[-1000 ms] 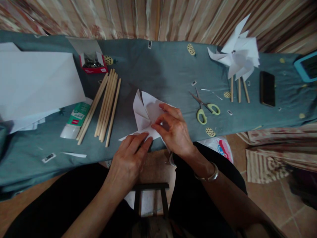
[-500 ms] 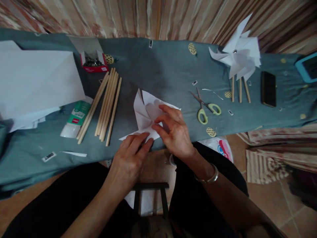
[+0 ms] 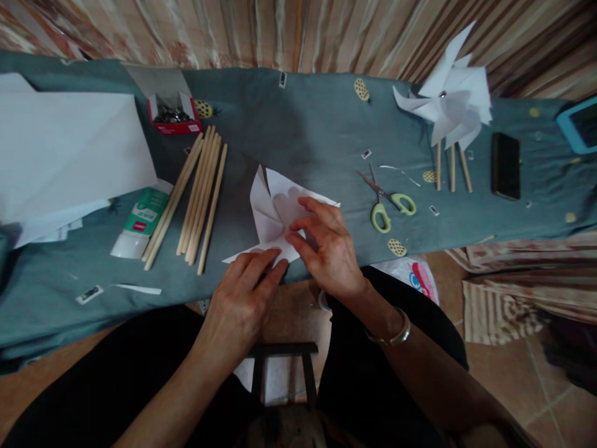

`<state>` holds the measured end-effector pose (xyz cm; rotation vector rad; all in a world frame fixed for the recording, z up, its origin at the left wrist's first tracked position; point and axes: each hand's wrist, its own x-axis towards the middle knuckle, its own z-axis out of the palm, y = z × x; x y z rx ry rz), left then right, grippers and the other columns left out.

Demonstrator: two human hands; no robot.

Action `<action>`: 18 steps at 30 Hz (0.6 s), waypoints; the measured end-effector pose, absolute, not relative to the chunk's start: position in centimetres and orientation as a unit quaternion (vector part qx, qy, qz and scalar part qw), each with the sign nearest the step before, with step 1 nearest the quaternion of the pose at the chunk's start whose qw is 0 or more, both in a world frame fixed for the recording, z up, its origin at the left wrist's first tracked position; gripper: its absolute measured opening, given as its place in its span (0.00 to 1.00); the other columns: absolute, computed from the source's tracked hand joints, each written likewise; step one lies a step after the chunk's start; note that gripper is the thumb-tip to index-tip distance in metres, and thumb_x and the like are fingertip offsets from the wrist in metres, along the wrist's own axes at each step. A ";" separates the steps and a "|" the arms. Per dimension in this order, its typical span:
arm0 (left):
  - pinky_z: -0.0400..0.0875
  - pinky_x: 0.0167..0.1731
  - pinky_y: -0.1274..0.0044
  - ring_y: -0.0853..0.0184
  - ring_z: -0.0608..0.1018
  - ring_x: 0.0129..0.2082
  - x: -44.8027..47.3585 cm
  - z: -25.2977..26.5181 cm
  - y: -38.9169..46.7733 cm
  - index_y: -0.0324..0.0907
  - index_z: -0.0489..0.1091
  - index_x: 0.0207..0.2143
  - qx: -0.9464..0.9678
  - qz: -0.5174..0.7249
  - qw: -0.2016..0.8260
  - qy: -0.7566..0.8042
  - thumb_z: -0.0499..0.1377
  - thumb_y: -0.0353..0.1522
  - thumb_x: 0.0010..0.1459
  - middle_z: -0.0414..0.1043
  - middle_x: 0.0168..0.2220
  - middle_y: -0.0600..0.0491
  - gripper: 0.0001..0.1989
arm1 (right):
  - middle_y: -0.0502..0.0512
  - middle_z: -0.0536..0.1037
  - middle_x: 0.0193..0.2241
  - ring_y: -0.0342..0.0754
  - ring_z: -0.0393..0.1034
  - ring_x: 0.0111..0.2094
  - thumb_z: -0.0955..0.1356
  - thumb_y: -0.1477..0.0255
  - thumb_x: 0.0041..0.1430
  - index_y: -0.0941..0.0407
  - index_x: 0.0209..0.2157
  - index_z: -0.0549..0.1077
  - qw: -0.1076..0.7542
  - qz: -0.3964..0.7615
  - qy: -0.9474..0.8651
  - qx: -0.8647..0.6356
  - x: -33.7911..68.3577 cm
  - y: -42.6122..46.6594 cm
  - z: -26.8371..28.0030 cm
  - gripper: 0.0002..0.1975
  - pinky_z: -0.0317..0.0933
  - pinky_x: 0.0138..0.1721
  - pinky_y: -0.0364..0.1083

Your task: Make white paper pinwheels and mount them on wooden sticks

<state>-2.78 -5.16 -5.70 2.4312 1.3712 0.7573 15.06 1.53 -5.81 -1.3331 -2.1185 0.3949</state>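
A white paper pinwheel (image 3: 265,208), cut and partly folded, lies near the table's front edge. My left hand (image 3: 245,286) is closed on its lower edge, thumb and fingertips pressed to the paper. My right hand (image 3: 329,249) holds a folded part near the pinwheel's middle, thumb and index fingertip close together there and the other fingers curved over the right side. What lies under the fingertips is hidden. Scissors (image 3: 380,198) with green handles rest to the right of my right hand. Several wooden sticks (image 3: 200,199) lie to the left.
At the left are a stack of white paper (image 3: 69,143), a green and white glue tube (image 3: 142,221) and a red box (image 3: 175,127) of small metal pieces. Several finished pinwheels (image 3: 450,99) on sticks, a phone (image 3: 506,166) and a blue-framed device (image 3: 578,127) are on the right.
Both hands keep nearly the same hold on the pinwheel. The view has shifted very slightly; nothing else has visibly moved.
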 end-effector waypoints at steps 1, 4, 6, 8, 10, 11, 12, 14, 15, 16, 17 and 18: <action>0.76 0.46 0.64 0.57 0.72 0.48 -2.8 -5.7 -5.2 0.35 0.66 0.53 0.834 0.259 0.124 0.472 0.55 0.24 0.63 0.70 0.51 0.41 0.15 | 0.60 0.73 0.54 0.53 0.65 0.56 0.67 0.71 0.63 0.56 0.38 0.76 0.300 0.145 -0.800 -0.499 15.1 1.5 -5.9 0.06 0.63 0.58 0.55; 0.76 0.46 0.65 0.57 0.72 0.47 -2.7 -5.7 -5.1 0.35 0.67 0.52 0.835 0.257 0.119 0.473 0.55 0.24 0.63 0.70 0.51 0.41 0.15 | 0.60 0.73 0.55 0.54 0.65 0.56 0.66 0.71 0.64 0.56 0.39 0.77 0.297 0.132 -0.808 -0.491 15.0 1.5 -5.9 0.08 0.63 0.58 0.56; 0.76 0.46 0.65 0.57 0.72 0.48 -2.7 -5.7 -5.1 0.34 0.67 0.52 0.837 0.252 0.116 0.472 0.55 0.25 0.63 0.70 0.51 0.41 0.15 | 0.59 0.72 0.55 0.53 0.65 0.56 0.64 0.71 0.65 0.55 0.39 0.77 0.288 0.113 -0.817 -0.487 15.0 1.4 -5.9 0.09 0.63 0.58 0.55; 0.76 0.46 0.64 0.57 0.72 0.48 -2.8 -5.7 -5.1 0.34 0.67 0.52 0.838 0.248 0.115 0.472 0.55 0.25 0.63 0.70 0.51 0.40 0.14 | 0.59 0.72 0.55 0.53 0.64 0.56 0.63 0.72 0.66 0.56 0.38 0.77 0.276 0.081 -0.831 -0.475 14.9 1.2 -5.9 0.10 0.64 0.57 0.54; 0.75 0.46 0.65 0.57 0.72 0.48 -2.8 -5.7 -5.2 0.34 0.68 0.52 0.838 0.249 0.115 0.471 0.55 0.25 0.63 0.70 0.51 0.40 0.14 | 0.61 0.72 0.55 0.54 0.63 0.56 0.61 0.73 0.67 0.57 0.40 0.77 0.252 0.044 -0.850 -0.461 14.8 0.9 -5.8 0.12 0.64 0.56 0.54; 0.75 0.46 0.65 0.57 0.72 0.48 -2.8 -5.7 -5.2 0.34 0.68 0.52 0.838 0.250 0.115 0.471 0.55 0.25 0.63 0.70 0.51 0.40 0.14 | 0.62 0.71 0.56 0.54 0.62 0.56 0.60 0.73 0.67 0.57 0.42 0.76 0.236 0.030 -0.858 -0.455 14.8 0.7 -5.9 0.13 0.64 0.55 0.54; 0.75 0.46 0.65 0.57 0.72 0.48 -2.8 -5.8 -5.2 0.34 0.68 0.52 0.838 0.251 0.115 0.471 0.55 0.25 0.63 0.70 0.51 0.40 0.15 | 0.62 0.71 0.56 0.55 0.61 0.57 0.59 0.74 0.67 0.58 0.44 0.75 0.221 0.018 -0.865 -0.450 14.7 0.5 -5.9 0.14 0.63 0.54 0.54; 0.76 0.46 0.65 0.56 0.72 0.48 -2.9 -5.7 -5.2 0.33 0.68 0.52 0.838 0.250 0.113 0.471 0.55 0.25 0.63 0.70 0.51 0.40 0.15 | 0.62 0.70 0.57 0.54 0.60 0.57 0.58 0.76 0.68 0.58 0.46 0.74 0.200 0.002 -0.871 -0.449 14.5 0.1 -6.0 0.15 0.63 0.53 0.54; 0.76 0.46 0.64 0.56 0.72 0.48 -2.8 -5.7 -5.2 0.33 0.68 0.52 0.838 0.249 0.112 0.472 0.55 0.25 0.63 0.70 0.51 0.39 0.15 | 0.62 0.70 0.57 0.54 0.60 0.57 0.59 0.76 0.68 0.58 0.47 0.74 0.196 -0.003 -0.871 -0.449 14.4 -0.1 -6.1 0.15 0.62 0.53 0.53; 0.76 0.45 0.64 0.56 0.72 0.48 -2.8 -5.6 -5.2 0.33 0.68 0.52 0.838 0.249 0.110 0.472 0.55 0.24 0.63 0.70 0.51 0.39 0.15 | 0.62 0.71 0.57 0.54 0.60 0.57 0.59 0.77 0.67 0.59 0.47 0.74 0.194 -0.004 -0.872 -0.450 14.3 -0.2 -6.2 0.15 0.62 0.53 0.53; 0.76 0.45 0.64 0.56 0.72 0.48 -2.8 -5.6 -5.2 0.33 0.68 0.51 0.838 0.250 0.108 0.473 0.55 0.24 0.63 0.71 0.51 0.39 0.15 | 0.62 0.71 0.57 0.54 0.60 0.58 0.59 0.77 0.67 0.59 0.48 0.73 0.191 -0.004 -0.872 -0.450 14.2 -0.2 -6.2 0.15 0.61 0.53 0.52; 0.76 0.45 0.64 0.56 0.73 0.47 -2.7 -5.5 -5.2 0.33 0.69 0.51 0.838 0.251 0.105 0.473 0.55 0.24 0.62 0.71 0.50 0.39 0.14 | 0.62 0.71 0.57 0.53 0.60 0.58 0.59 0.77 0.67 0.59 0.49 0.73 0.189 -0.001 -0.874 -0.447 14.1 -0.3 -6.3 0.15 0.61 0.53 0.52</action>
